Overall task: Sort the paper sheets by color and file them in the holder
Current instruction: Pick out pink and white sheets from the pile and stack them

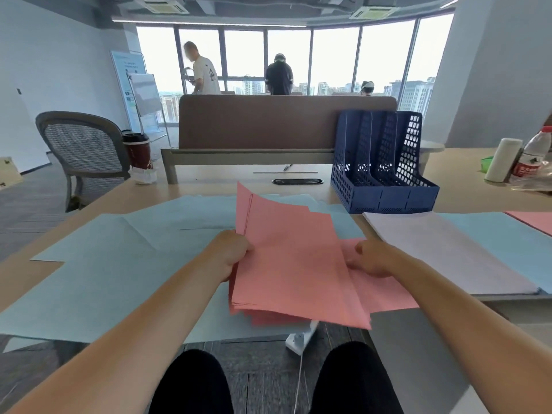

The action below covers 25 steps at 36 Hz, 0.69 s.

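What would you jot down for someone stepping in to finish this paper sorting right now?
Left hand: grips the pink stack at its left edge, raised off the desk.
Right hand: holds the stack's right side.
Blue holder: back right on the desk; its slots look empty.
Blue sheets lie spread over the desk, the white pile at right, a stray pink sheet far right.
Done: pinks mostly gathered.
Left: add the stray pink, gather the blues, file each colour.

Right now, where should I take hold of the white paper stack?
Probably the near short edge of the white paper stack, from your side with the right hand: it lies flat, with that edge along the desk front.
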Available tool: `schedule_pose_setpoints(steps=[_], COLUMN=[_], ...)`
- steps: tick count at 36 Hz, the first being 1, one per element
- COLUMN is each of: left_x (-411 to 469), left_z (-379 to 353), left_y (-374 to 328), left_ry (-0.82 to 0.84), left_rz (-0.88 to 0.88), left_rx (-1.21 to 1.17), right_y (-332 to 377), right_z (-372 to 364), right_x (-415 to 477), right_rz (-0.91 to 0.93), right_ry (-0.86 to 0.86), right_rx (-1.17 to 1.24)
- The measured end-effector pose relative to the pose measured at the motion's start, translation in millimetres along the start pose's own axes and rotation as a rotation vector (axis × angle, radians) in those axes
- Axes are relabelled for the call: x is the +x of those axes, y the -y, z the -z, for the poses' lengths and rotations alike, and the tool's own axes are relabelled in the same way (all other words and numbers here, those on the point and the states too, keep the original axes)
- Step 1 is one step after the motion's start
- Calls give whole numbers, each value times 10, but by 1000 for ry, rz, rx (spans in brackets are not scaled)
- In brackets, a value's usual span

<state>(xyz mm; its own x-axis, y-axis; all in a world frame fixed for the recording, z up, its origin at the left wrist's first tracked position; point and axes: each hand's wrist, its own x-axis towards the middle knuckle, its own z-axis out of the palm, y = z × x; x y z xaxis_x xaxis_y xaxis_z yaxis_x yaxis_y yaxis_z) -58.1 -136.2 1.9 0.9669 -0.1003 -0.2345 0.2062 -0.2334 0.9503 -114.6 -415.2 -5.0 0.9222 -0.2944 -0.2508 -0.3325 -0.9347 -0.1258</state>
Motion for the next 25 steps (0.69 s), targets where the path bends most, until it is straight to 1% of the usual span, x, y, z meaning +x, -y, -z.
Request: schedule_pose_setpoints(steps=[4, 7, 9, 12, 13, 15, 17, 20, 25], left_x=[-69, -70, -63, -125, -123, -112, -81, -59, -80], left_z=[-139, -208, -249, -298, -312, -332, -353, -363, -339], left_y=[82, 136, 158, 161, 169, 189, 201, 222, 240], left_ry=[24, 1, -25, -63, -80, -103, -123, -129, -108], left_rz=[8, -6, -31, -81, -104, -114, -110, -94, -72], left_rx=[13, 56, 133, 290, 336, 375, 386, 342, 308], right_y=[94, 115, 71, -39, -117, -146, -82, -31, -59], right_z=[53, 84, 47, -125, -210, -262, -219, -158, -145], right_x=[-316, -472, -407, -79, 119, 222, 81, -69, -63], right_rz=[20, -15, -80, -206, -240, -306, -349, -333, -314], right_ry=[-61, -88, -98, -161, -169, -155, -159, -162, -141], right_rx=[65, 111, 107, 109, 118, 119, 127, 128, 103])
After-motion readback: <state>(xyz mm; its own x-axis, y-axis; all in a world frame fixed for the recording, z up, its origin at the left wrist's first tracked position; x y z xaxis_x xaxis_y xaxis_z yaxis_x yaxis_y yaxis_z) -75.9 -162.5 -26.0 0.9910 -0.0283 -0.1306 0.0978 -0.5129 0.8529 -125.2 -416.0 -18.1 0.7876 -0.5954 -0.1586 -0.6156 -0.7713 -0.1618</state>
